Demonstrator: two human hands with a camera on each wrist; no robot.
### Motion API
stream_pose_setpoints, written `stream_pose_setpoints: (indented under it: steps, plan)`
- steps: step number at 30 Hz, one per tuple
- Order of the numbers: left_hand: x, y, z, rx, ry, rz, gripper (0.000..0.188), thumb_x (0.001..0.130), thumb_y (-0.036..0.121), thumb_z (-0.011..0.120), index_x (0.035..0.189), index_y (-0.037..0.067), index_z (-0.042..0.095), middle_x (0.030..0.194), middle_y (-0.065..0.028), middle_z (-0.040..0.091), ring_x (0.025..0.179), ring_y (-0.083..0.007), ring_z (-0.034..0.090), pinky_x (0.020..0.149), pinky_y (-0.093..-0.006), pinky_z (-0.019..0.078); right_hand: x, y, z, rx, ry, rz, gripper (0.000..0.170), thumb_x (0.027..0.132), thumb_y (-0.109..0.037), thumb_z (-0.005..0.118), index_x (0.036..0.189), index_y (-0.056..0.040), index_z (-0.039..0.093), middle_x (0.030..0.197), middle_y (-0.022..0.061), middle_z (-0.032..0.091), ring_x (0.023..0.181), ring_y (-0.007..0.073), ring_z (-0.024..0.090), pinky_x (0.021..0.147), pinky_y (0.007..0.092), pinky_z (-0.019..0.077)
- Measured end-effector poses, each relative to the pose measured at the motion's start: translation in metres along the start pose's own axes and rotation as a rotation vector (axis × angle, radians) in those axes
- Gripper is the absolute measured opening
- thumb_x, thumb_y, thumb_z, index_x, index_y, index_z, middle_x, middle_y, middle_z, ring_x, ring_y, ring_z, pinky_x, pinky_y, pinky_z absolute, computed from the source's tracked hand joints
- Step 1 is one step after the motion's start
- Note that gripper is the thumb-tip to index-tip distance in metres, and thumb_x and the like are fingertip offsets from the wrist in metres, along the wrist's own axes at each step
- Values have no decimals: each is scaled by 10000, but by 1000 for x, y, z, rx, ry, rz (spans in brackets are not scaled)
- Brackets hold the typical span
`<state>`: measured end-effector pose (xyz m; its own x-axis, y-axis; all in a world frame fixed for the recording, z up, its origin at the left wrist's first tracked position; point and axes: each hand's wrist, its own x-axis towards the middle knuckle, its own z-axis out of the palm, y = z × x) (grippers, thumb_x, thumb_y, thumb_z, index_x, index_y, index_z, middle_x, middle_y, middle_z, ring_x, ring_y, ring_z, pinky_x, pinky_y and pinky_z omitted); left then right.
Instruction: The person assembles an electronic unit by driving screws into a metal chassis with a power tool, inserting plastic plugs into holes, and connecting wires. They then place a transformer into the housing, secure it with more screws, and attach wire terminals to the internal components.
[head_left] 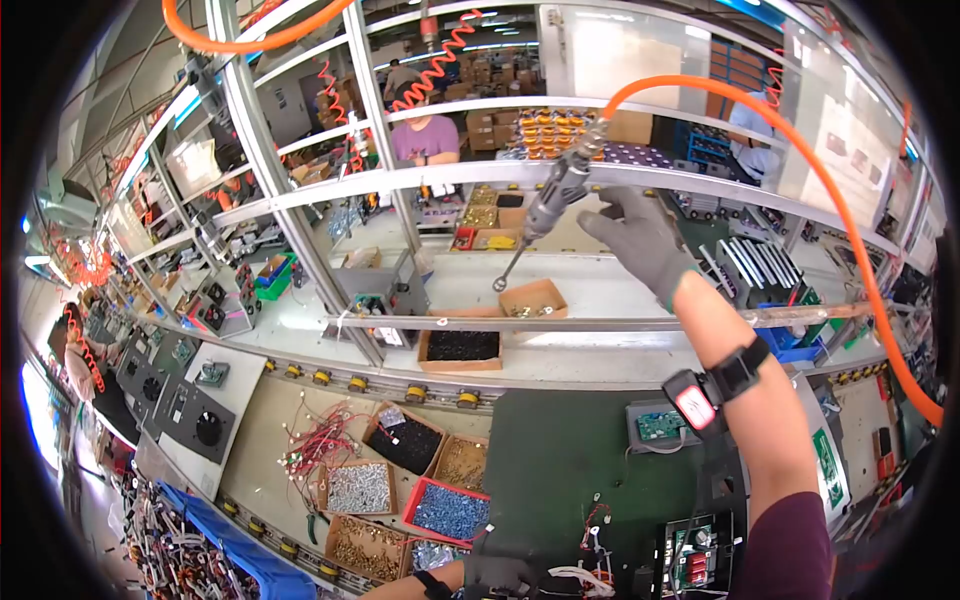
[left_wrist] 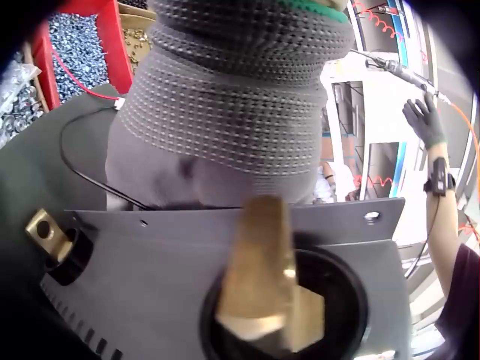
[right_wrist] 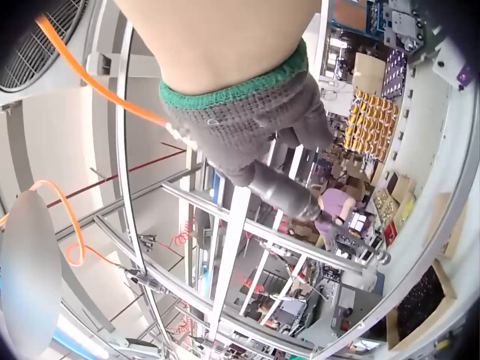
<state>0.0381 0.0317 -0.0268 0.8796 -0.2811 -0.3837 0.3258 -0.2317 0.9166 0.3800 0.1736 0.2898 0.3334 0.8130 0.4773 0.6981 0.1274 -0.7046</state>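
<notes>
A grey air screwdriver [head_left: 558,192] hangs tilted from an orange hose, with a long bit ending in a ring. My gloved right hand [head_left: 640,240] is raised just right of it, fingers apart and bent towards its body. In the right wrist view the hand [right_wrist: 247,124] overlaps the screwdriver [right_wrist: 289,195]. My gloved left hand [head_left: 497,575] is low at the mat's front edge. In the left wrist view it [left_wrist: 225,112] is at the edge of a grey metal panel [left_wrist: 165,262], its fingers hidden behind. A brass terminal [left_wrist: 259,270] in a black round base stands on the panel.
Open boxes of screws [head_left: 360,488] and a red tray of blue screws [head_left: 448,510] lie left of the green mat [head_left: 560,450]. Circuit boards [head_left: 660,427] lie to its right. A metal rail [head_left: 600,322] crosses ahead, below the screwdriver. The orange hose [head_left: 840,190] arches over the right arm.
</notes>
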Motion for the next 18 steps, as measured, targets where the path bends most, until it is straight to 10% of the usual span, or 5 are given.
stream_pose_setpoints:
  steps: [5, 12, 16, 18]
  plan:
    - [9, -25, 22, -2, 358, 30, 140, 758, 147, 601, 806, 51, 690, 688, -89, 650, 619, -208, 565, 592, -347, 445, 40, 8, 74, 342, 93, -7, 397, 791, -335, 692, 979, 5, 613, 923, 142, 667, 834, 215, 626, 768, 327, 477]
    - [39, -37, 14, 49, -144, -183, 344, 693, 117, 518, 1005, 74, 657, 775, -130, 653, 728, -271, 614, 665, -395, 489, 30, -46, 56, 379, 265, 184, 355, 783, -327, 710, 926, -12, 629, 817, 80, 653, 643, 159, 631, 517, 292, 519]
    - [-4, 40, -14, 324, 5, -102, 291, 685, 95, 512, 928, 9, 649, 820, -142, 667, 717, -254, 609, 668, -392, 485, -29, -92, -11, 514, 186, 17, 323, 803, -271, 675, 994, -14, 627, 853, 88, 659, 721, 179, 645, 636, 330, 544]
    - [-2, 9, 0, -40, 82, -143, 227, 745, 138, 549, 917, 27, 647, 800, -109, 653, 696, -186, 576, 645, -352, 476, -92, -116, -41, 530, 164, -33, 319, 811, -265, 654, 1004, -12, 626, 866, 101, 660, 740, 194, 646, 673, 339, 542]
